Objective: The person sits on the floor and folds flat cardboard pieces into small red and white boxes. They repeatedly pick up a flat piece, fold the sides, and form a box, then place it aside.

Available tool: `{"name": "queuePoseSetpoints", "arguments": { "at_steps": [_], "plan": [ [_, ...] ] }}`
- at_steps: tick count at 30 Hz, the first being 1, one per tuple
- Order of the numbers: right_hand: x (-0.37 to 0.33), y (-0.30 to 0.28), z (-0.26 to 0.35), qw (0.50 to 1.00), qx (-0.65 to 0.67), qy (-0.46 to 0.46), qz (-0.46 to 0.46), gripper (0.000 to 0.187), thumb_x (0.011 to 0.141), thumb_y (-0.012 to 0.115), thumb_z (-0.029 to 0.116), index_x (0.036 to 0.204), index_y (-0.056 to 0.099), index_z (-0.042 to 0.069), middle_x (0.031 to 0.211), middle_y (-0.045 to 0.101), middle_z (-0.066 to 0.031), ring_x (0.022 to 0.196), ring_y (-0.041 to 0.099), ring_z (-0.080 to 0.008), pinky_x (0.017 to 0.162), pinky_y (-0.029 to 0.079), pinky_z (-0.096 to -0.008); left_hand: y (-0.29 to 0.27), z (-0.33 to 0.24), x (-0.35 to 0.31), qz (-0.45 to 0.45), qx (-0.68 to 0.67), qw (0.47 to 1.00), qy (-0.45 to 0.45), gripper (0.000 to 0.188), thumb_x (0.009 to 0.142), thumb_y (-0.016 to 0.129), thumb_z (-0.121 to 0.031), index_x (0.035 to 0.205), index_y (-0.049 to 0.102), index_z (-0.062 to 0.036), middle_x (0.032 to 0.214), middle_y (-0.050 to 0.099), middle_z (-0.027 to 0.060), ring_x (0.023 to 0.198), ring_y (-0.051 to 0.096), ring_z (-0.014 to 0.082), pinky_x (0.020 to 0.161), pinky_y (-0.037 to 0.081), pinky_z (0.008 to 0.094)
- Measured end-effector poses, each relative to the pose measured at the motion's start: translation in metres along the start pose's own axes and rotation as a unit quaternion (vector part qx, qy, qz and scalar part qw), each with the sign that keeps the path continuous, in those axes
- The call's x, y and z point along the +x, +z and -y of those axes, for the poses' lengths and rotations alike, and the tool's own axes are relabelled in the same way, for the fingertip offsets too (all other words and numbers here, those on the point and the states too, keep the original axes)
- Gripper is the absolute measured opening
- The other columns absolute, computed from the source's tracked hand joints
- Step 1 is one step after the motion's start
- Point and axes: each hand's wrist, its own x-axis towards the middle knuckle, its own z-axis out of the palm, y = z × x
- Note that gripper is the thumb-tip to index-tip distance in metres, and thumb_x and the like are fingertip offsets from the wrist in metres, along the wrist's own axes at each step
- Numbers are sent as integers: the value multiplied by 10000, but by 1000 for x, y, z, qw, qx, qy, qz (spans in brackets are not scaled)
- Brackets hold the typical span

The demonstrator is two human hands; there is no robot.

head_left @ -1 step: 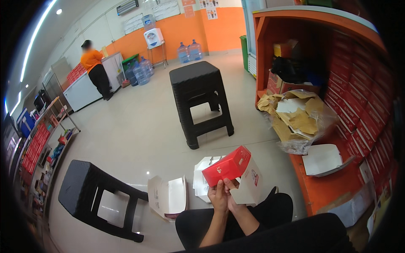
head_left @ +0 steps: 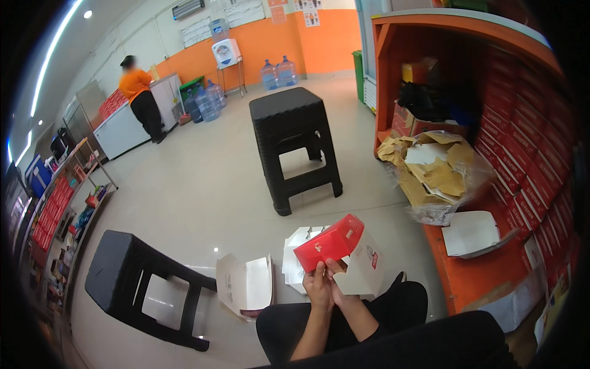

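Observation:
Above my lap I hold a partly folded cardboard food box, red on one side, with a white lid flap sticking out to the right. My left hand pinches its lower edge, thumb up. Close beside it, my right hand grips the same edge near the white flap; some of its fingers are hidden behind the card. Just beyond the box, flat white card pieces lie on the floor. To their left stands an open white box with its lid folded back.
One black stool stands ahead, another at the left. On my right, an orange shelf holds an open white box, torn brown paper in plastic and stacked red boxes. A person in orange stands far off by a white chest freezer.
The whole view has shifted very slightly. The box in my hands has tilted a little, and both hands keep their hold on it.

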Motion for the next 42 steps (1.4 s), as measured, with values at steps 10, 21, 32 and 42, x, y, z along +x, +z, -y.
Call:
{"name": "queuePoseSetpoints", "arguments": {
  "at_steps": [10,21,32,42],
  "plan": [
    [64,32,-104,767,-549,-192,269,248,854,552,266,895,598,26,820,640,-156,753,625,-302,679,476,-414,-129,-91,-38,-61,201,967,-144,235,925,513,-198,1092,533,-34,1060,582,63,1032,529,176,904,408,377],
    [34,42,-289,316,-698,118,632,349,882,440,311,1193,552,200,1008,634,-164,918,622,-311,731,487,-412,-337,-102,-51,-329,-155,908,-209,947,740,461,-730,1327,254,-17,1291,367,237,1212,373,357,998,322,518],
    [80,-46,-208,626,-558,66,541,457,804,621,401,1151,557,111,986,640,-130,940,602,-303,830,458,-390,-302,-104,-41,-403,-16,904,-141,841,791,515,-612,1352,219,-60,1316,308,249,1267,290,328,986,341,484],
    [135,-216,11,171,-882,107,425,1177,420,880,378,1397,223,372,1421,246,-164,1246,364,-344,969,335,-524,-112,-65,36,-114,543,813,178,466,745,678,-72,1153,464,-3,1190,490,116,1135,451,241,973,342,345]
  ]
}}
